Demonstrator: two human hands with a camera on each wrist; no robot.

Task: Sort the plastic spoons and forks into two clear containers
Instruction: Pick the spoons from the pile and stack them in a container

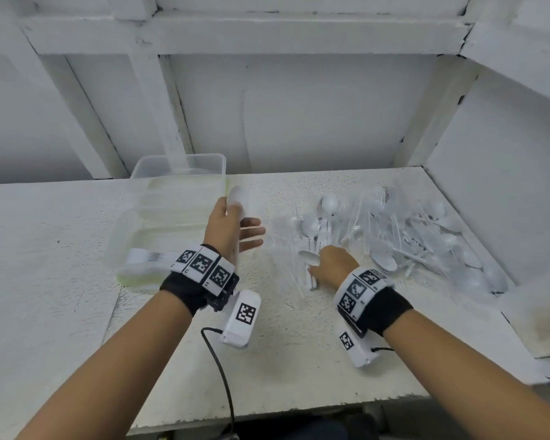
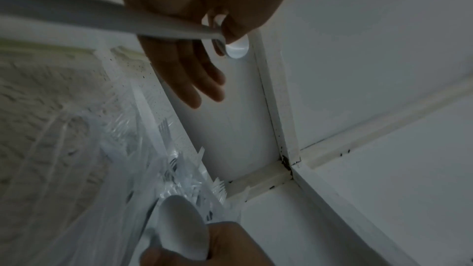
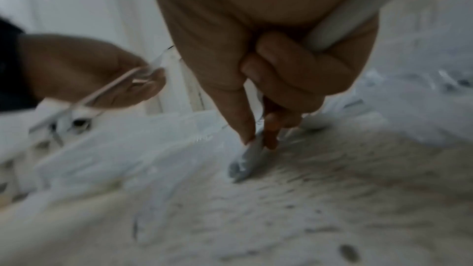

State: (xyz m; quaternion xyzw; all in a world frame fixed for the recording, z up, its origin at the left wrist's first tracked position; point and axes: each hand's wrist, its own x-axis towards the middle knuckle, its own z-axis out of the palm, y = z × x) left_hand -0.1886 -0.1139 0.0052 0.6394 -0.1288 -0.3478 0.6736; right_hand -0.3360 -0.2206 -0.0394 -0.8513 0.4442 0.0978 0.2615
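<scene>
White-painted boards and battens wall in a rough, speckled white shelf (image 1: 299, 328) that serves as the work surface. On its left stand two clear containers, the far one (image 1: 178, 173) and the near one (image 1: 131, 242), thin-walled, rounded at the corners and faintly yellow at the base; the near one carries a striped label. Well to the right sprawls the pile of plastic cutlery (image 1: 410, 236), glossy white spoons and ribbed forks tangled among crinkled clear wrappers. The left hand (image 1: 232, 230) is raised beside the containers, thumb and forefinger pinching a white spoon (image 1: 237, 198) by the neck with its bowl up, the other fingers straight and spread. The right hand (image 1: 331, 265) is down at the pile's near edge, a second spoon (image 1: 310, 258) tucked under its curled fingers while thumb and forefinger nip another piece against the shelf; the right wrist view is blurred, so that piece is probably a wrapped handle, no more certain than that. To do this step well, the right hand should lift one piece straight up and free of the film, since smooth light handles slide and drag neighbours along, and the left should lay its spoon flat and lengthwise in one container, keeping that container for spoons alone.
</scene>
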